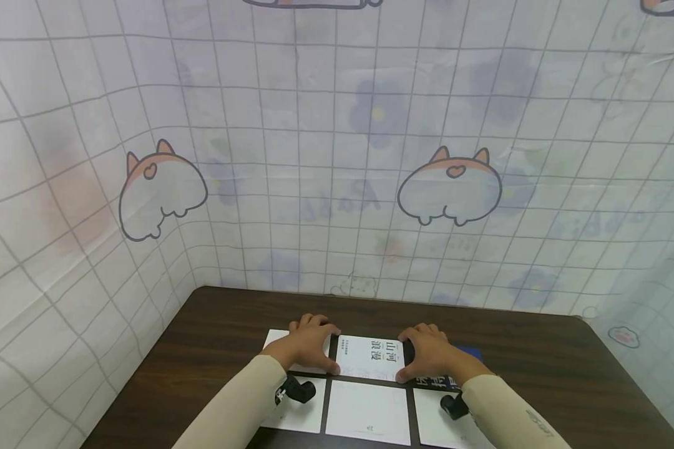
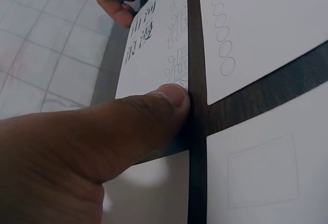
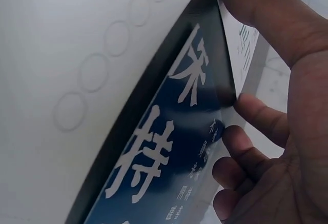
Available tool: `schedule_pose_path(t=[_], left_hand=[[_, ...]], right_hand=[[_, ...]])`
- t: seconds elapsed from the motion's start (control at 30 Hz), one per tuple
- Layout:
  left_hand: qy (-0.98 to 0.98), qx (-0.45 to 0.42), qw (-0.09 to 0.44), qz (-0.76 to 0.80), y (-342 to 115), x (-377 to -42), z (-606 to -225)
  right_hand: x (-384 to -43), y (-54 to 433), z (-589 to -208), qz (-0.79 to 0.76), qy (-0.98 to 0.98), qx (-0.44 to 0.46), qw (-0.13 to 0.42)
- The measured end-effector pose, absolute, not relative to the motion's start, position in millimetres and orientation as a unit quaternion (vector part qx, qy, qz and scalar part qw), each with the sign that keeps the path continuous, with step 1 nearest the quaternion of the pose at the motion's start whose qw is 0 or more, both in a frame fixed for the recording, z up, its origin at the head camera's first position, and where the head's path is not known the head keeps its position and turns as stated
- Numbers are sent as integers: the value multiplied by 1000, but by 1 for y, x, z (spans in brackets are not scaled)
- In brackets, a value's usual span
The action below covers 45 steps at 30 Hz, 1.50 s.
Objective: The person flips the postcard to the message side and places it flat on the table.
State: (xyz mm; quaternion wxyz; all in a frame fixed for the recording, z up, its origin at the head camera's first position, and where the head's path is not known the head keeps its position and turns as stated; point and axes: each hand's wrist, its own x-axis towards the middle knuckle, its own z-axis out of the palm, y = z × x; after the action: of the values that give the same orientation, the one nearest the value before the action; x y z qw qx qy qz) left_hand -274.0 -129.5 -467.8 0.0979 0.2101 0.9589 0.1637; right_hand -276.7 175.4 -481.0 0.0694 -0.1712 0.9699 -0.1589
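A white book (image 1: 371,357) with dark printed characters lies on the table between both hands, in the middle of the back row. At its left end my left hand (image 1: 311,346) grips the edge, thumb at the near corner and fingers toward the far one. The left thumb (image 2: 148,111) presses the book's corner in the left wrist view. On the opposite end, my right hand (image 1: 431,352) holds the edge between thumb and index finger, its other fingers curled. Beneath the right hand lies a blue book (image 3: 189,126) with large white characters, partly hidden in the head view.
A white flat piece (image 1: 275,337) lies under the left hand. Along the front are three more: left (image 1: 303,415), middle (image 1: 367,411) and right (image 1: 438,424), some with faint drawn outlines. Narrow gaps of dark table (image 1: 517,355) separate them. A patterned curtain (image 1: 326,187) stands behind.
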Motion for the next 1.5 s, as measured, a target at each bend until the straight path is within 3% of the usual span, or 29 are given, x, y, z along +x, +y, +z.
schedule_pose_path(t=[0.4, 1.0, 1.5], left_hand=[[960, 202, 97, 170, -128, -276, -469], [954, 230, -2, 191, -130, -275, -489], [925, 214, 37, 312, -132, -268, -486]], right_hand=[[-278, 176, -481, -173, 967, -174, 69], [-268, 173, -485, -246, 957, -149, 44], [-259, 174, -484, -337, 932, -125, 55]])
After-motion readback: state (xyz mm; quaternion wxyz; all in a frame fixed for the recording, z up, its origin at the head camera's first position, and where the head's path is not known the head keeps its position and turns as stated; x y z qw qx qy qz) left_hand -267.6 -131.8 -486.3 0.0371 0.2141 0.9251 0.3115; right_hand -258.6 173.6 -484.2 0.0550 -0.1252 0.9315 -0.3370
